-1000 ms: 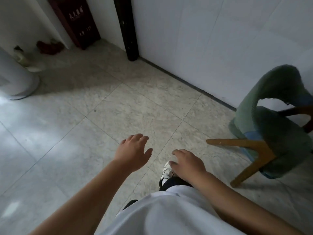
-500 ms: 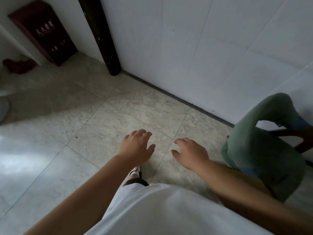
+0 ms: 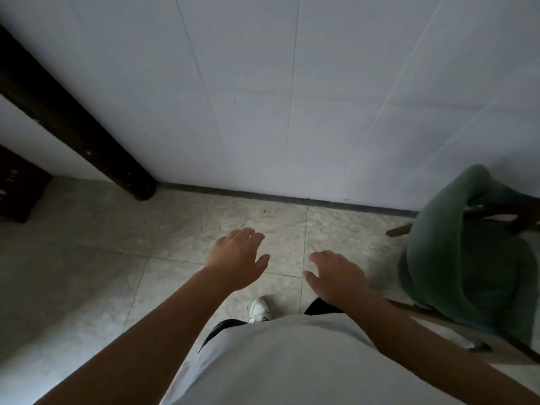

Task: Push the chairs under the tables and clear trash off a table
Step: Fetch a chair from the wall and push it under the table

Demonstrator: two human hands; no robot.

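both the left hand [image 3: 237, 260] and right hand [image 3: 336, 276] hover spread and empty, likely readying for the green upholstered chair [image 3: 467, 258] at right.

Dim, soft light — wide-angle bowed edges

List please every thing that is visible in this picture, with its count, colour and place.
chair: one, green cushion on a wooden frame, right edge, on the floor near the wall
post: one, dark, slanting from upper left down to the floor
cabinet: one, dark red, far left edge, cut off
wall: one, white panels, upper part
floor: grey marbled tiles
shoe: one, white, bottom centre
left hand: one, empty, fingers relaxed, centre
right hand: one, empty, beside the chair, not touching it
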